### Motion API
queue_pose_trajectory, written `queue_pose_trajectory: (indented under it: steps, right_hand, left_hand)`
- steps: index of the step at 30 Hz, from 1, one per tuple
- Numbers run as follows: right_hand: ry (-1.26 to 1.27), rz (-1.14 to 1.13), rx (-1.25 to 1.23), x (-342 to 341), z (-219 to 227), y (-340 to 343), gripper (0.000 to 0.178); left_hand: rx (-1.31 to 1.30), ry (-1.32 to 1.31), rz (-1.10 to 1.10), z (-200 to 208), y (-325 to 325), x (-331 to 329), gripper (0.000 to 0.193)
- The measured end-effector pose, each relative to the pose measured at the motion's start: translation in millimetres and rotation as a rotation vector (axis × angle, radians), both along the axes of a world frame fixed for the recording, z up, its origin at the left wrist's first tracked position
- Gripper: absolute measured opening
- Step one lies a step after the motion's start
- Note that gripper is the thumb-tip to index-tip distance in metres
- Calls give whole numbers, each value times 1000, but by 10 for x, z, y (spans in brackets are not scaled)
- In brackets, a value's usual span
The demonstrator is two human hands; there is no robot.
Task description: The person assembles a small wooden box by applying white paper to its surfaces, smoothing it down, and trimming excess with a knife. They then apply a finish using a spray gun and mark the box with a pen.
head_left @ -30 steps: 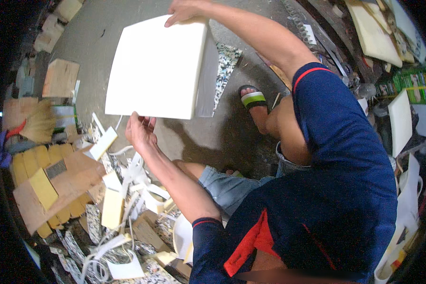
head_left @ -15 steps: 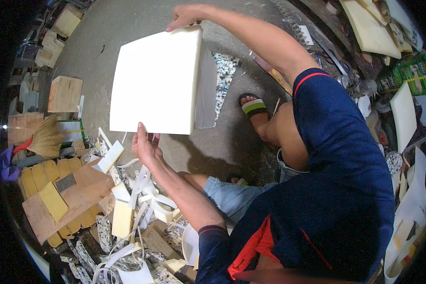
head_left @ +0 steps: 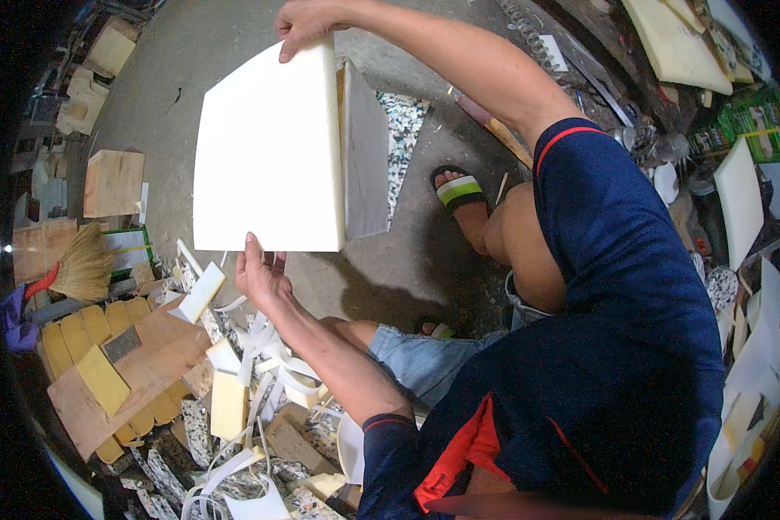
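Note:
A thick white foam slab (head_left: 264, 156) is held between my two hands. My right hand (head_left: 308, 24) grips its far edge near the far right corner, fingers curled over the edge. My left hand (head_left: 264, 273) supports the near edge, thumb up on the top face and fingers below. Right beside and partly under the slab is a block (head_left: 366, 160) with a grey side and a thin yellowish edge. A narrow gap shows between the two at the far end. Speckled foam sheet (head_left: 405, 143) shows past the block; the slab hides the rest.
Foam offcuts and white strips (head_left: 260, 381) lie heaped at the near left, beside a wooden board (head_left: 160, 347) and a straw broom (head_left: 87, 257). A wooden block (head_left: 114, 184) stands further left. My sandalled foot (head_left: 458, 189) rests on the concrete floor. A wooden-handled tool (head_left: 498, 134) lies beyond it.
Both hands and the slab have shifted a little left, the right hand also farther away. The slab's right side has come away from the grey-sided block, showing the block's yellowish edge.

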State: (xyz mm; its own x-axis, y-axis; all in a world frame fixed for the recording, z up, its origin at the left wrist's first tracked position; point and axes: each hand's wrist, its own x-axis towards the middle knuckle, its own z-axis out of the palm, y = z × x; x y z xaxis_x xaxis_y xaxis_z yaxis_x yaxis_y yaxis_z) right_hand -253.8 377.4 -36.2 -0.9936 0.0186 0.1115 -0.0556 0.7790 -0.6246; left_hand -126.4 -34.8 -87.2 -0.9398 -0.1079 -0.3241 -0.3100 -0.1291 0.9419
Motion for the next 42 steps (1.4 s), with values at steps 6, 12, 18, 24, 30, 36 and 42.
queue_pose_trajectory:
  steps: [6, 12, 18, 24, 30, 36, 42]
  right_hand:
    - [-77, 8, -110, 159, -321, 58, 35]
    - [-53, 4, -136, 164, -426, 83, 34]
    - [-38, 63, -31, 139, -525, 196, 51]
    - [164, -99, 254, 325, -445, 69, 44]
    - [726, 485, 229, 1293, -78, -938, 41]
    - [373, 888, 419, 2044, 74, -1743, 40]
    - [368, 870, 524, 1998, 115, -1802, 30]
  left_hand:
    - [12, 26, -1, -5, 1, 6, 36]
    - [-23, 14, -2, 22, 0, 10, 36]
    - [-41, -15, 15, 13, 7, -10, 37]
    - [-7, -4, 18, -1, -33, -35, 65]
    - [-61, -12, 133, -83, -117, -72, 62]
    - [219, -30, 96, -276, -199, -138, 68]
    - [523, -44, 28, -424, -82, -91, 65]
